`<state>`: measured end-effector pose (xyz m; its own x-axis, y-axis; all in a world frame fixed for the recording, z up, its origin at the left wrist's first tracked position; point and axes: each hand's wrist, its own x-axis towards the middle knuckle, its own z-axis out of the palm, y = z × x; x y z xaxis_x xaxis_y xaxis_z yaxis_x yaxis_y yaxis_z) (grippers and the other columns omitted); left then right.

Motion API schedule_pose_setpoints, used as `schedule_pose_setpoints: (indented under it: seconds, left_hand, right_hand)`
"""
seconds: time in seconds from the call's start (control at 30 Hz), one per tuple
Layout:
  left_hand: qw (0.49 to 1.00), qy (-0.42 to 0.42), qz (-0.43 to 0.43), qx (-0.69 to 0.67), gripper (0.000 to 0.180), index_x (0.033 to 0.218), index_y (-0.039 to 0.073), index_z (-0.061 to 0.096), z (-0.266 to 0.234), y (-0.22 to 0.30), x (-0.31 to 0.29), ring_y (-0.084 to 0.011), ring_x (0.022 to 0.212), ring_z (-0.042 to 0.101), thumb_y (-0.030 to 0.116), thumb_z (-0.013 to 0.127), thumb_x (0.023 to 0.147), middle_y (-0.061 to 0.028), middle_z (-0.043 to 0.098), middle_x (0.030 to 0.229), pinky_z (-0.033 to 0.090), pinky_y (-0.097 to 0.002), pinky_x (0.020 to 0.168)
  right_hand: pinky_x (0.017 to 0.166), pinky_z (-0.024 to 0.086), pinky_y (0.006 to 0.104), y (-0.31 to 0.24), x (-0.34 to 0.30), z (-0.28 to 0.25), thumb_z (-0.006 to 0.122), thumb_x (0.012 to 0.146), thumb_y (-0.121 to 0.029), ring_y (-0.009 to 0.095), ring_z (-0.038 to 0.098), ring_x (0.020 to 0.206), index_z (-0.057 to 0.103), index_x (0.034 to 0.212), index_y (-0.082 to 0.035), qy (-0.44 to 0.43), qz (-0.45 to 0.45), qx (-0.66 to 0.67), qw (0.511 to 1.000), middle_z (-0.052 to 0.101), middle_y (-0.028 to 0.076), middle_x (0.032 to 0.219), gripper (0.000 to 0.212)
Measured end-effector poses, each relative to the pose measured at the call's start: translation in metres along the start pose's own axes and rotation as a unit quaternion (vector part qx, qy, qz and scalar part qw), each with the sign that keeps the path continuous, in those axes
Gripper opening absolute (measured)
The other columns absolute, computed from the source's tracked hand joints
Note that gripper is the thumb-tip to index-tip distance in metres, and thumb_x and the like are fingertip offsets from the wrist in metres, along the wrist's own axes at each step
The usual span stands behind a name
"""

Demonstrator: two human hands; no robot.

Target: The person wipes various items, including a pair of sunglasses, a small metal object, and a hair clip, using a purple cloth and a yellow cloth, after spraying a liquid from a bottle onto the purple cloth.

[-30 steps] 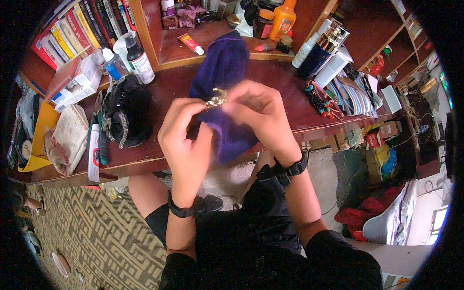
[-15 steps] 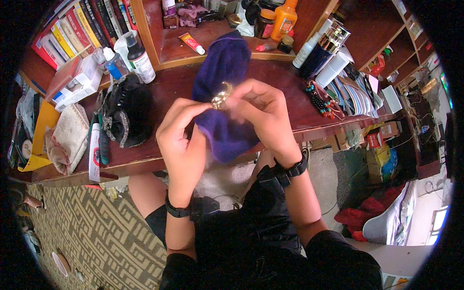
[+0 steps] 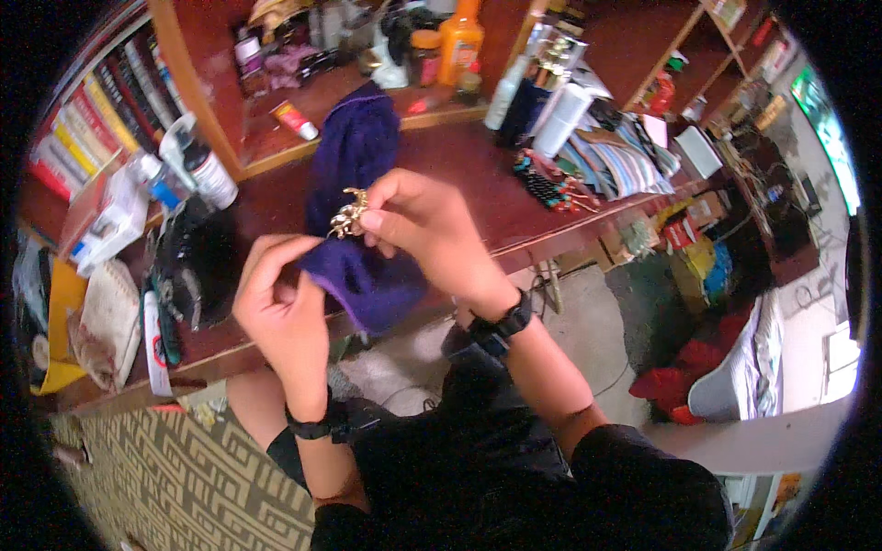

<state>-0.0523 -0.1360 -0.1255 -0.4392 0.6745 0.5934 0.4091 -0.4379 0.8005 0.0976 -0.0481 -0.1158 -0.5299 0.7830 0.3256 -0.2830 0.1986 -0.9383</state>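
A small shiny gold ornament (image 3: 347, 219), perhaps a brooch, is held up over the desk edge between my two hands. My right hand (image 3: 430, 230) pinches it from the right, thumb and forefinger closed on it. From the lower left, the fingertips of my left hand (image 3: 283, 308) are pinched together at its lower end; the exact contact is partly hidden. Behind and below my hands, a dark purple cloth (image 3: 360, 138) lies across the desk, its near end draping over the front edge.
On the left of the reddish-brown desk (image 3: 459, 156) are a black fuzzy item (image 3: 197, 262), a toothpaste-like tube (image 3: 156, 344), bottles and books (image 3: 101, 110). Beaded bracelets (image 3: 551, 184), striped fabric (image 3: 616, 161) and a white cylinder (image 3: 562, 119) stand or lie at the right.
The view has swung so the desk appears shifted left and tilted. My right fingers, blurred before, now grip the ornament more steadily, and the ornament has turned.
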Motion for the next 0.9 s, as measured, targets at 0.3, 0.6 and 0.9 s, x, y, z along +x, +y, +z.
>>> schedule_pose_setpoints:
  seconds: [0.3, 0.6, 0.9]
  left_hand:
    - [1.0, -0.018, 0.004, -0.023, 0.016, 0.095, -0.005, 0.064, -0.001, -0.002, -0.001, -0.0143, 0.093, 0.058, -0.01, 0.061, 0.08, -0.0055, 0.062, 0.098, 0.045, -0.0229, 0.082]
    - [1.0, -0.007, 0.017, -0.01, 0.022, 0.093, 0.0, 0.067, 0.006, 0.002, 0.0, -0.0064, 0.076, 0.053, -0.013, 0.06, 0.077, -0.0023, 0.063, 0.093, 0.031, -0.0188, 0.054]
    - [1.0, 0.0, 0.004, -0.02, 0.024, 0.093, -0.003, 0.065, 0.006, 0.001, 0.0, -0.0115, 0.082, 0.058, -0.014, 0.058, 0.074, -0.0053, 0.062, 0.093, 0.041, -0.0208, 0.063]
  right_hand:
    - [0.057, 0.044, 0.022, -0.042, -0.082, -0.132, 0.061, 0.097, -0.014, 0.007, 0.055, 0.065, 0.064, 0.094, -0.007, 0.388, -0.189, -0.084, 0.898, 0.063, -0.001, 0.08, 0.009]
    - [0.057, 0.042, 0.0206, -0.092, -0.101, -0.303, 0.065, 0.095, -0.016, 0.006, 0.056, 0.062, 0.068, 0.094, -0.003, 0.423, 0.014, -0.299, 0.855, 0.065, -0.001, 0.08, 0.013]
    - [0.068, 0.052, 0.0371, -0.105, -0.065, -0.317, 0.065, 0.087, -0.018, 0.027, 0.068, 0.073, 0.068, 0.089, -0.003, 0.237, 0.018, -0.656, 0.717, 0.07, 0.014, 0.081, 0.016]
